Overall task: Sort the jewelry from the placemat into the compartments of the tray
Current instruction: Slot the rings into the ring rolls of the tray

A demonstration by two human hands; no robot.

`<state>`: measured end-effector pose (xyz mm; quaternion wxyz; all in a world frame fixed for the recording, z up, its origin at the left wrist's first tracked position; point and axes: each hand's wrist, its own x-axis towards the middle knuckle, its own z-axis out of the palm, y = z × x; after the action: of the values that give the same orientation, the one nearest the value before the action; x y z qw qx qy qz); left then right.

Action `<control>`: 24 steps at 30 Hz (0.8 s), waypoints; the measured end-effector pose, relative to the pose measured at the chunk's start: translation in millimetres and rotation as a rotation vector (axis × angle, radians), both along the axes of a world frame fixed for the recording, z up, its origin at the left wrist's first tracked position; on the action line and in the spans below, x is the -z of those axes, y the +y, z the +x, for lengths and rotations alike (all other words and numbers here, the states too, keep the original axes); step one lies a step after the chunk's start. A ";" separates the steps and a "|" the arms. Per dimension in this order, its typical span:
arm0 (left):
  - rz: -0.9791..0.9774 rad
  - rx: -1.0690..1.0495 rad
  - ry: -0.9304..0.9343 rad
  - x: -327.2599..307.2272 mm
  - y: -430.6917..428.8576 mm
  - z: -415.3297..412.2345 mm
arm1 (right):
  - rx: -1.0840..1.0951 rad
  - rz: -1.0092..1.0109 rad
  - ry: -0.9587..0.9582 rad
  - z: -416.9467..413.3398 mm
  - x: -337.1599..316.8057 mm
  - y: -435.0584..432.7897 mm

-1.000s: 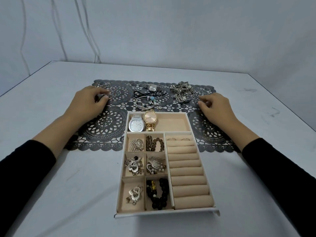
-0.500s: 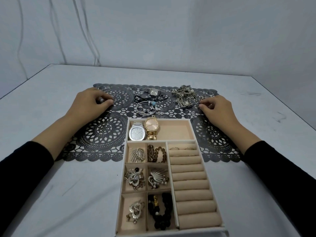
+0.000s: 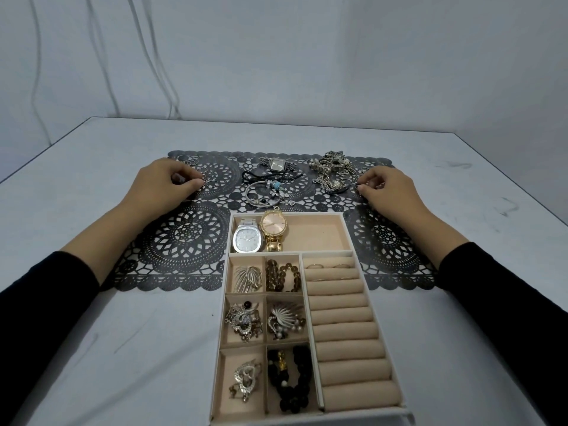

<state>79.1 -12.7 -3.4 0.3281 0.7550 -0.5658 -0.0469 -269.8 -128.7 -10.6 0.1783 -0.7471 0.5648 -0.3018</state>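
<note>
- Jewelry in two places: part sorted into tray (image 3: 226, 302), part on placemat (image 3: 184, 241) beyond tray's far edge.
- In tray: silver watch (image 3: 247, 239) and gold watch (image 3: 273, 229) in far wide compartment; brooches (image 3: 247, 279) and bead bracelets (image 3: 282, 276) in small compartments on left side; a few thin rings (image 3: 315, 266) in farthest ring rolls (image 3: 344, 318) on right side.
- Beyond tray, on placemat: square-faced watch (image 3: 278, 163), bangles (image 3: 267, 192), tangled pile of chains (image 3: 332, 169) to far right, loose rings (image 3: 212, 183) to far left.
- Left hand (image 3: 163, 187) far left of tray, fingers (image 3: 187, 179) curled, down on placemat beside loose rings. Cannot tell whether a ring is pinched or only touched.
- Right hand (image 3: 388, 190) far right of tray, thumb and forefinger close together just beside tangled pile. Something small and dark between them, perhaps a ring; grasp not confirmable.
- Judged step: lifting small rings, one per hand, for ring rolls.
- Risk: thin ring flat in lace cut-outs of placemat, hard to get under; could slip free and roll across table (image 3: 92, 333).
- Risk: right-side pick close to tangled pile; snagged chain could drag pile along.
- Risk: carry path over filled compartments; dropped ring could land among brooches, hard to find.
</note>
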 end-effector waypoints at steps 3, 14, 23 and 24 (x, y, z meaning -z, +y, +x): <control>0.037 0.013 -0.038 -1.0 -4.7 0.1 | -0.016 -0.022 -0.026 0.6 3.1 1.1; 0.224 0.120 -0.129 -0.5 -22.8 18.7 | -0.021 -0.077 -0.083 -1.1 7.5 2.6; 0.083 0.178 -0.064 4.8 -14.1 15.8 | -0.022 -0.114 -0.103 -3.6 9.5 3.5; 0.057 0.183 -0.066 5.5 -12.0 15.3 | -0.020 -0.117 -0.112 -3.6 9.6 4.2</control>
<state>94.4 -24.7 -8.9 0.2822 0.7103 -0.6413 -0.0679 -273.4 -124.6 -20.2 0.1685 -0.7437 0.5279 -0.3739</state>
